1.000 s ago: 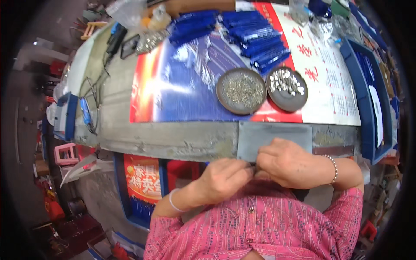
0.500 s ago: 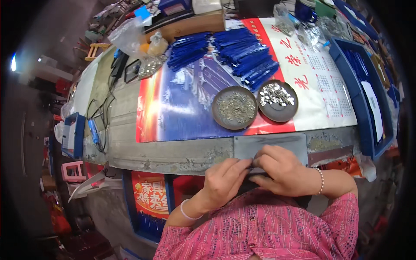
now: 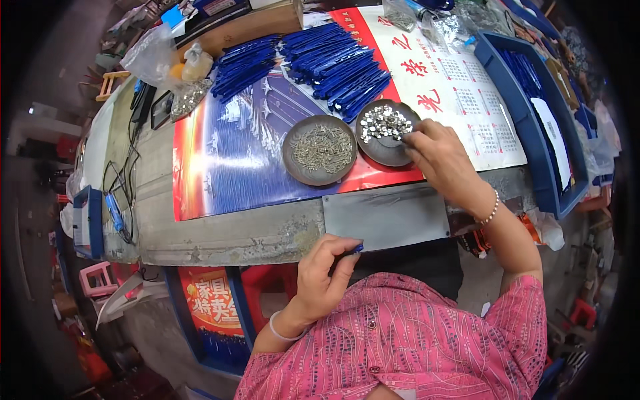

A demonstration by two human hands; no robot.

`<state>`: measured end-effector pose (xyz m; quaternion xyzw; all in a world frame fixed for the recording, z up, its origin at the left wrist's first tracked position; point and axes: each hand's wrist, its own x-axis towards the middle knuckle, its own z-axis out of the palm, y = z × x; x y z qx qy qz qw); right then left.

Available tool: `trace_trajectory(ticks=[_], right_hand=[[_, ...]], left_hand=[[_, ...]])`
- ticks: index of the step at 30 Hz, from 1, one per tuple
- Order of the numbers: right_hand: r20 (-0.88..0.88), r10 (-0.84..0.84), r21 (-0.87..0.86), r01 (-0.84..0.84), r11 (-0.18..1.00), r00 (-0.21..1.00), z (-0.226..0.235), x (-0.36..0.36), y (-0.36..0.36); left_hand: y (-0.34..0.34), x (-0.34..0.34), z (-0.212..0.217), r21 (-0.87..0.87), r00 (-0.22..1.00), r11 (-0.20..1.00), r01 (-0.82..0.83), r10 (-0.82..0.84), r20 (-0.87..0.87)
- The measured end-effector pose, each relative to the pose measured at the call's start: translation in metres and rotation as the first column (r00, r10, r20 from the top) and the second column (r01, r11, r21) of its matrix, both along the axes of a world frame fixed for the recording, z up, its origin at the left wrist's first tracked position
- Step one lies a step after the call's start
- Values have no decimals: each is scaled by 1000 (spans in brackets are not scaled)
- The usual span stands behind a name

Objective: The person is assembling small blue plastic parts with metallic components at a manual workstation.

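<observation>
My left hand (image 3: 321, 279) is near the bench's front edge, thumb and fingers closed on a small shiny blue piece (image 3: 359, 249). Only its end shows; the rest is hidden in the grip. My right hand (image 3: 440, 159) reaches over the rim of a dark round dish (image 3: 385, 152) that holds shiny silver discs (image 3: 385, 123). Its fingertips are bent together beside the discs, and what they pinch is too small to make out. Left of that dish is a second dark dish (image 3: 293, 170) with many tiny metal pins (image 3: 325, 149). Below the dishes lies a grey plate (image 3: 387, 217).
Piles of blue strips (image 3: 337, 67) lie on a printed calendar sheet (image 3: 233, 177) behind the dishes. A blue crate (image 3: 567, 203) stands at the right, another blue tray (image 3: 87, 220) at the left. A cable and blue-handled tool (image 3: 115, 212) lie on the bench's left.
My right hand has left my left hand and moved up and right to the dish of discs. My left hand has shifted slightly left, still with the blue piece. The view has shifted too.
</observation>
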<state>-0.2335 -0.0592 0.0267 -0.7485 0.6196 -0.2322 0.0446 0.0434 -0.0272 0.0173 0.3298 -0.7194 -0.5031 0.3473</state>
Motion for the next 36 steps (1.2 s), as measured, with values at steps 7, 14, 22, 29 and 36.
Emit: trace_trajectory(ticks=[7,14,22,29,36], right_hand=[[46,210,124,-214,969,977,8,16,5],[-134,437,209,-405,890,889,6,27,6],[-365,581,278,-510,814,728,18,39,-2],[-103,661,293,-612,734,743,29,40,-9],[803,211,261,-646,717,558,35,59,17]], left_hand=[[-1,9,-7,80,1000,997,-10,10,-3],[-4,8,-11,129,1000,992,-8,12,-24],[0,10,-13,152,998,988,-16,24,-54],[0,12,-13,130,996,991,10,1,-87],[-3,7,-11,103,988,993,53,-37,-148]])
